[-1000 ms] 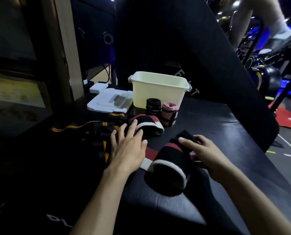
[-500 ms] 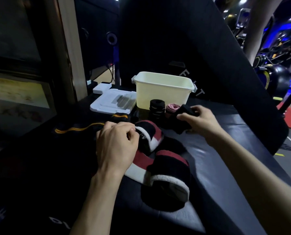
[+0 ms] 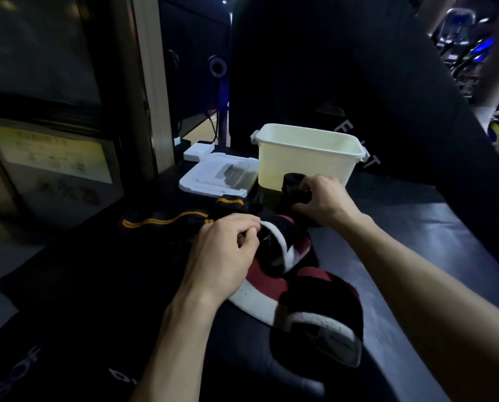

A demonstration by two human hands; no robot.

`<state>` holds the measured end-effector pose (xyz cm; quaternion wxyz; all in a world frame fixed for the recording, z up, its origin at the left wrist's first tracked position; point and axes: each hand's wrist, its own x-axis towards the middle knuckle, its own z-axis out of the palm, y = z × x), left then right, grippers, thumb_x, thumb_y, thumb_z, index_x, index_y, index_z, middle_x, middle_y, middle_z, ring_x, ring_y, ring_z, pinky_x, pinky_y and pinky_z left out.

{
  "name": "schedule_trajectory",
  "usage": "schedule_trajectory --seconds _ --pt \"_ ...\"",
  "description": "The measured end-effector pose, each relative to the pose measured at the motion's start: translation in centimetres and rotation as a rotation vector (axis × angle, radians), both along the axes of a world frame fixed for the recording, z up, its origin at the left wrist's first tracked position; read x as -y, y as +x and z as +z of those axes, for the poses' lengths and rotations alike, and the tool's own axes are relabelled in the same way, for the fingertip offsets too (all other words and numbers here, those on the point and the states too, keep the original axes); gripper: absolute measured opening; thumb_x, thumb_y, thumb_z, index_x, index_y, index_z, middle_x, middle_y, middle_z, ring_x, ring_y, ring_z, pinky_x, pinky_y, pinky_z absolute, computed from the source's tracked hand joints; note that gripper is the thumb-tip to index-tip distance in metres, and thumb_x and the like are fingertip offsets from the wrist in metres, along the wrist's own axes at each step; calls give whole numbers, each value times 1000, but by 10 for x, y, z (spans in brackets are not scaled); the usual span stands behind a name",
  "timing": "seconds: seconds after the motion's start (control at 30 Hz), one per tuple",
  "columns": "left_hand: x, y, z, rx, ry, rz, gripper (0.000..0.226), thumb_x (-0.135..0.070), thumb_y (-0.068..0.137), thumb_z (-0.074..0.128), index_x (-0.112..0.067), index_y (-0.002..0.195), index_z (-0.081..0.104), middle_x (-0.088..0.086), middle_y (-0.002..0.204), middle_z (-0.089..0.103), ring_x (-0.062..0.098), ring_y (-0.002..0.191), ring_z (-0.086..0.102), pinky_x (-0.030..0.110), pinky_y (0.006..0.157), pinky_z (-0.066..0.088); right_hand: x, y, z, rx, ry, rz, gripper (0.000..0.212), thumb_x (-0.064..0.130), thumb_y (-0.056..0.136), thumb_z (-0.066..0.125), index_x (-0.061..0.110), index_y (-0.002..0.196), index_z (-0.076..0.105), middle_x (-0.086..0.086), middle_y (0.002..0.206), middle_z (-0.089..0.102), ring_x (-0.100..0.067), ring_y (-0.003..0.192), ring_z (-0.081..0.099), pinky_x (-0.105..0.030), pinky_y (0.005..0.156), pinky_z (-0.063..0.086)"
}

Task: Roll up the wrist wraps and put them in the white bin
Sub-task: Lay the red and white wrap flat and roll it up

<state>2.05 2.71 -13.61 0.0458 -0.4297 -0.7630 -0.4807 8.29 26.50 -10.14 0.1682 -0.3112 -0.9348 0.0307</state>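
Nothing visibly in the pale plastic white bin yet; your right hand gripped a rolled black wrap just before it, left hand pinched the unrolled red-white-black wrist wrap, more left

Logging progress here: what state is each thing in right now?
White bin: open, upright, nothing visible inside.
Lid: off, flat beside the bin.
Red, white and black wrap: unrolled, left hand pinching one end.
Black roll: rolled, right hand gripping it.
Yellow-striped wrap: unrolled.
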Motion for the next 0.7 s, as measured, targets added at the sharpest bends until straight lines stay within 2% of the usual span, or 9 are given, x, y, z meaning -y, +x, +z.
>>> schedule_trajectory --seconds 0.13,0.17,0.23,0.3,0.4,0.47,0.57,0.63,0.7 --pt "3 -2 -1 -12 -13 -70 26 -12 99 62 -21 118 78 -17 126 71 -8 120 58 -2 97 34 14 8 18 -147 63 104 33 41 88 73 17 111 72 -4 113 64 -26 99 62 -34 78 49" --pt "4 -1 -1 -16 -25 -85 29 -10 100 60 -21 122 76 -17 130 68 -8 123 56 -2 100 32 20 12 25 -154 -60 181 38 45 87 74 20 116 71 -1 112 66 -21 99 64 -33 82 52" --pt "5 0 1 -27 -48 -103 38 -5 99 57 -21 131 71 -19 139 62 -6 130 51 -3 104 27 36 20 36 31 -426 324 58 51 82 79 28 132 63 7 116 68 -11 104 66 -31 91 55" --pt "7 1 2 -46 -61 -110 45 -1 98 56 -21 137 66 -20 145 57 -5 135 47 -2 107 24 48 26 31 176 -488 403 72 49 76 85 31 140 57 11 118 67 -7 105 66 -28 93 54" --pt "11 2 3 -57 -79 -158 47 -4 97 59 -24 140 62 -22 148 52 -2 137 47 7 113 29 55 31 16 -25 -366 422 53 32 77 86 28 127 66 15 101 70 3 89 66 -24 81 54" --pt "15 6 2 -41 -137 -170 40 -16 95 65 -31 131 56 -21 139 53 8 126 56 31 108 45 62 34 19 -184 -328 391 39 25 79 80 29 117 71 19 92 68 9 79 63 -17 73 49" --pt "18 11 -2 -6 -295 -90 41 -31 91 71 -34 116 38 -14 126 51 21 115 61 46 93 49 69 41 32 -325 -407 337 34 39 75 74 36 109 74 14 95 73 3 88 68 -21 78 53" --pt "19 12 -7 -24 -401 -72 55 -34 93 69 -33 136 35 -11 144 46 23 130 50 46 104 45 73 47 43 -394 -474 319 30 42 74 71 35 102 77 11 98 76 -7 97 70 -25 86 55" --pt "19 12 -10 -22 -494 -64 77 -36 98 64 -35 159 17 -13 166 25 24 146 32 47 118 34 77 54 51 -450 -514 317 18 31 80 72 31 97 79 9 95 76 -10 96 70 -24 83 54"
